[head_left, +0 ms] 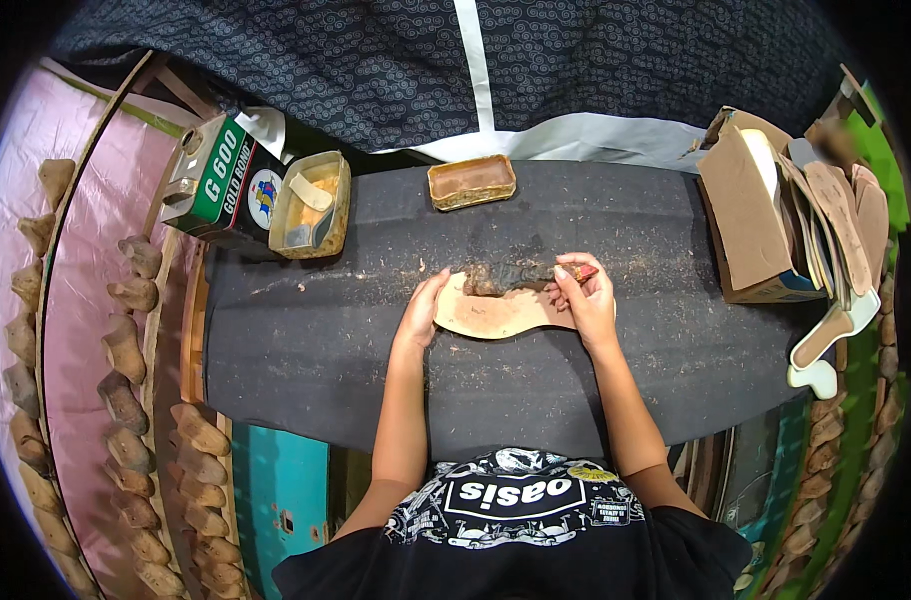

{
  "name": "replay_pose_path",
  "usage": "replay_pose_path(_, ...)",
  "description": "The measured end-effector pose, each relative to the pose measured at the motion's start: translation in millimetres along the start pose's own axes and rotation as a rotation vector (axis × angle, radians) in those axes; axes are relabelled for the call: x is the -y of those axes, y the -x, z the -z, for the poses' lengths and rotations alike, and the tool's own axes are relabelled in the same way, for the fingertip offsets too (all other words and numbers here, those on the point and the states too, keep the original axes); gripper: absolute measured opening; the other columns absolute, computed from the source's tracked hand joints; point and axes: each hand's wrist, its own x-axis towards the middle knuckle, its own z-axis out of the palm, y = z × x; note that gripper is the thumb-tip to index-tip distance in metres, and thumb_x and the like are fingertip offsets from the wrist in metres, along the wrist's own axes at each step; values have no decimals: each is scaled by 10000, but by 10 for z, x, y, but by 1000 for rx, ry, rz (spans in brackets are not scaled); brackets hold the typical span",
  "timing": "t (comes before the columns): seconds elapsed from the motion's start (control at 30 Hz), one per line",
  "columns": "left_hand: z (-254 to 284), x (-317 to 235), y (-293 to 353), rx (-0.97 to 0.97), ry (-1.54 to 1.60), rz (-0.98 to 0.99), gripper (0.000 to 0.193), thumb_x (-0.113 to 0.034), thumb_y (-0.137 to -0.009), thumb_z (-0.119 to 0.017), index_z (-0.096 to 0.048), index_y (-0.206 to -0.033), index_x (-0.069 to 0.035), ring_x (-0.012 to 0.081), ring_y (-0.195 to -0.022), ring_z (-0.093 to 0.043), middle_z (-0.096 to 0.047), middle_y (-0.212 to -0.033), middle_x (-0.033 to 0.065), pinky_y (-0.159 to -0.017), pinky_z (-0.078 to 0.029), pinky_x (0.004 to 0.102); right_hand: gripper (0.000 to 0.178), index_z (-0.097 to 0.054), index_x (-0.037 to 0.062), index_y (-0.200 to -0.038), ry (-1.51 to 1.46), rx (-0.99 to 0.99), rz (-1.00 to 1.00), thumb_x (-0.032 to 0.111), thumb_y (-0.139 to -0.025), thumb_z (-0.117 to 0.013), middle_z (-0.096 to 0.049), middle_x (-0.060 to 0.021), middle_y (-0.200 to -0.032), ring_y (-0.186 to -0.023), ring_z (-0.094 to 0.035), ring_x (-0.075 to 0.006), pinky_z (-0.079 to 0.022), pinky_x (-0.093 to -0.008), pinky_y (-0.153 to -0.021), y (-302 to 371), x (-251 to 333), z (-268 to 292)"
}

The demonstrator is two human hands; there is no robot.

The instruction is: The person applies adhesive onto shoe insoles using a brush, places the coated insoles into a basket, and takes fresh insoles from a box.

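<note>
A tan, curved shoe insole lies flat over the table in front of me. My left hand grips its left end, thumb on top. Held in my right hand is a glue-caked brush with a red handle end. Its dark, crusted head rests on or just above the insole's far edge; I cannot tell which. The insole's right end is partly hidden behind my right fingers, which are curled round the brush.
The dark table is littered with crumbs. At its back stand a shallow glue tub, a yellowish container with scraps, and a green-and-black can. A cardboard box of insoles stands right. Shoe lasts line side racks.
</note>
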Motion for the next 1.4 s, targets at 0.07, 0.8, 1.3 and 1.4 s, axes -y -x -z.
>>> replay_pose_path(0.07, -1, -13, -16, 32, -20, -3, 333, -245, -836, -389, -515, -954, 40, 182, -822, -564, -571, -921, 124, -737, -441, 275, 162, -486, 43, -929, 47, -24, 15, 106, -785, -528, -531, -18, -659, -538, -487, -45, -385, -155, -469, -32, 12, 54)
replay_pose_path(0.8, -47, -42, 32, -17, -41, -17, 324, -254, -824, -430, -536, -930, 33, 135, -846, -541, -573, -918, 100, -740, -410, 234, 177, -470, 15, -933, -104, -49, 38, 86, -784, -535, -532, -31, -709, -611, -528, -80, -440, -199, -551, -17, -86, -54)
replay_pose_path(1.3, -128, -79, 57, -9, -75, -31, 343, -266, -830, -426, -526, -953, 39, 145, -859, -542, -569, -940, 102, -760, -402, 237, 172, -464, 15, -933, -102, -27, 62, 89, -791, -525, -533, -30, -728, -637, -538, -86, -445, -198, -575, 12, -88, -71)
replay_pose_path(1.4, -95, -67, 51, -24, -77, -30, 340, -266, -828, -430, -526, -944, 39, 142, -852, -541, -570, -929, 100, -754, -403, 236, 152, -471, 22, -911, -44, -78, 69, 82, -784, -531, -526, -23, -722, -612, -519, -73, -428, -187, -554, -24, -38, 18)
